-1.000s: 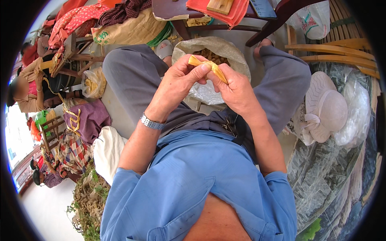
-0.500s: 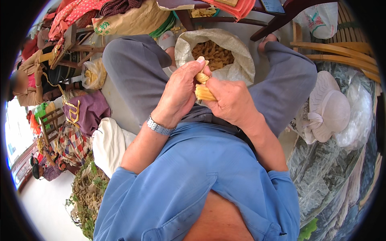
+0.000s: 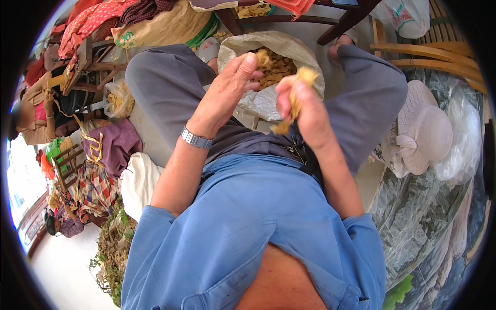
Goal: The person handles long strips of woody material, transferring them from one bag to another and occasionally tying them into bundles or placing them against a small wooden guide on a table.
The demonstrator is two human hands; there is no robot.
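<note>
I sit with a white plastic bag (image 3: 261,103) standing open between my knees, filled with yellow-brown pieces (image 3: 279,66). My right hand (image 3: 310,116) is raised above the bag and closed around a yellow husk-like strip (image 3: 294,101) that sticks out above and below the fist. My left hand (image 3: 225,93) reaches over the bag's mouth with its fingers stretched out. A small yellow piece (image 3: 264,55) is at its fingertips; I cannot tell whether it is pinched or falling. A metal watch (image 3: 196,138) is on my left wrist.
A white hat (image 3: 421,132) lies on plastic sheeting (image 3: 429,217) at my right, by a wooden chair (image 3: 429,49). Piles of cloth and bags (image 3: 108,150) fill the left, where another person (image 3: 28,124) sits. A tan sack (image 3: 165,26) lies ahead.
My hands were together on the yellow thing in my lap. Now they have parted and lifted: the left has gone over the bag and the right holds the strip up.
</note>
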